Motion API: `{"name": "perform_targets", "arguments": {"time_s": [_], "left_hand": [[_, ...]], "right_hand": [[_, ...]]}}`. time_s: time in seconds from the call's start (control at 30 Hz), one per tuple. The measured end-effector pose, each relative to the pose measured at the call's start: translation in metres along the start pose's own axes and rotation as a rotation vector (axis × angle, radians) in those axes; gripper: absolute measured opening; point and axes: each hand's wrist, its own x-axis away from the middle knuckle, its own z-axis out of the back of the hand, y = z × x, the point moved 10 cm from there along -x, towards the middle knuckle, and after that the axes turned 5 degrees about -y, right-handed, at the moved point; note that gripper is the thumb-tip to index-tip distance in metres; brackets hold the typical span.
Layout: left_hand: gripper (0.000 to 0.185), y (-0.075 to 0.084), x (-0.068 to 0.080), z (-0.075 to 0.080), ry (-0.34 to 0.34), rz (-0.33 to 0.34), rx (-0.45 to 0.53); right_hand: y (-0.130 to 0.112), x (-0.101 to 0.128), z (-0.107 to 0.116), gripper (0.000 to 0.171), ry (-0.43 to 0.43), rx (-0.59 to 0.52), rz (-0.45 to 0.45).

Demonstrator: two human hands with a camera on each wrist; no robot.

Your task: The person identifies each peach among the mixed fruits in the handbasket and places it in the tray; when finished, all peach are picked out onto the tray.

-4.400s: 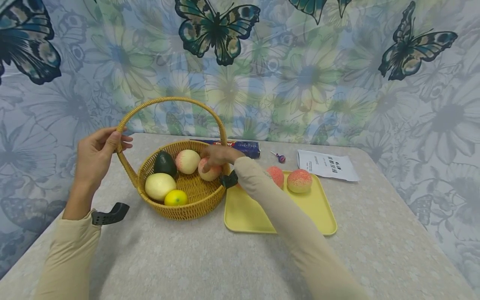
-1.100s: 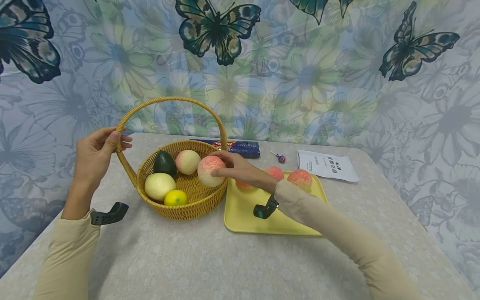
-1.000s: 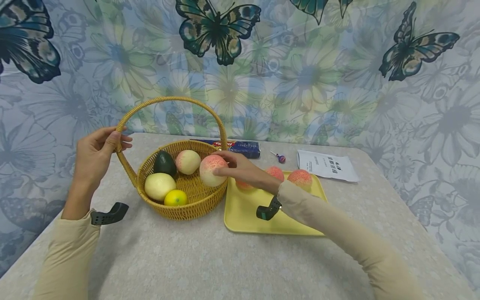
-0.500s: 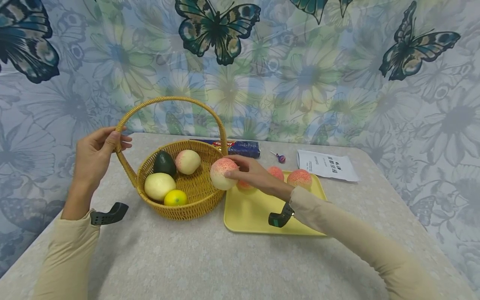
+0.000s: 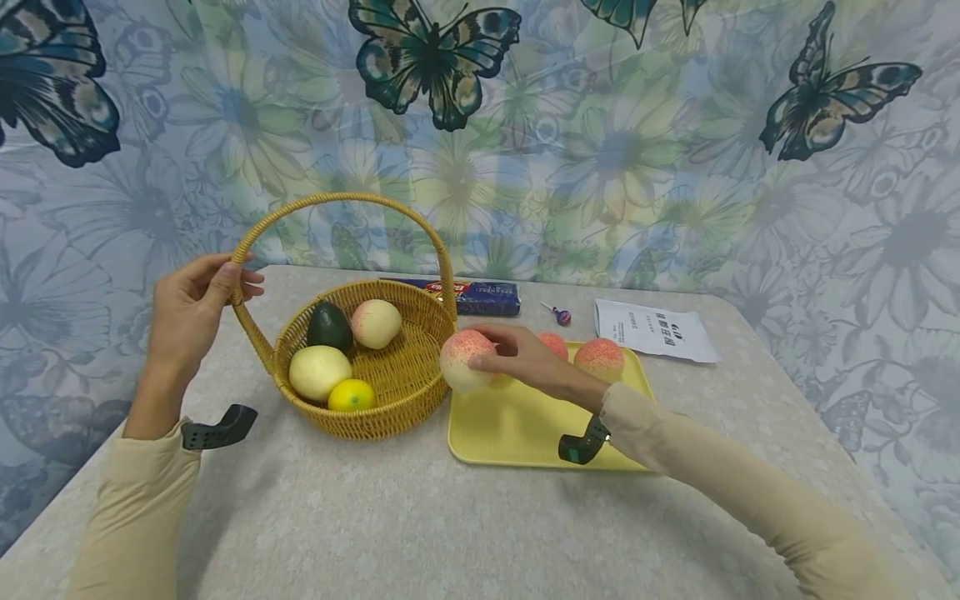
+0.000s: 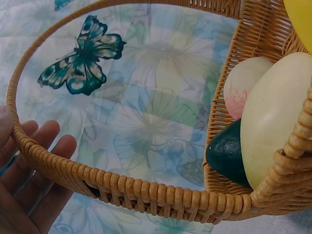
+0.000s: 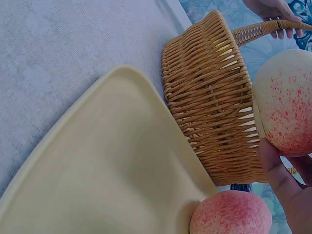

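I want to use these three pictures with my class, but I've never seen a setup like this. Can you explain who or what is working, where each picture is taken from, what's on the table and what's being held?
No machine here: a person works with bare hands and wears three cameras. The wide picture comes from the head; the two close-ups come from the wrists.

On the table stand a wicker basket and a yellow tray. The basket holds an avocado, a pale peach, a cream-coloured fruit and a lemon. Two peaches lie on the tray.

The left hand holds the basket's handle. The right hand has a grip on a third pink peach, above the tray's near-left part, just outside the basket.

Behind lie a printed sheet, a dark packet and a small lollipop.
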Motion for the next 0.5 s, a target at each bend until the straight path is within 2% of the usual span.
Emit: {"name": "perform_targets", "arguments": {"time_s": [0.2,0.5], "left_hand": [[0.032,0.0,0.001,0.0,0.003,-0.003,-0.008],[0.033,0.0,0.001,0.001,0.009,-0.009,-0.044]], "right_hand": [[0.012,0.009,0.003,0.051,0.005,0.046,-0.074],[0.027,0.022,0.003,0.061,-0.022,0.021,-0.124]]}}
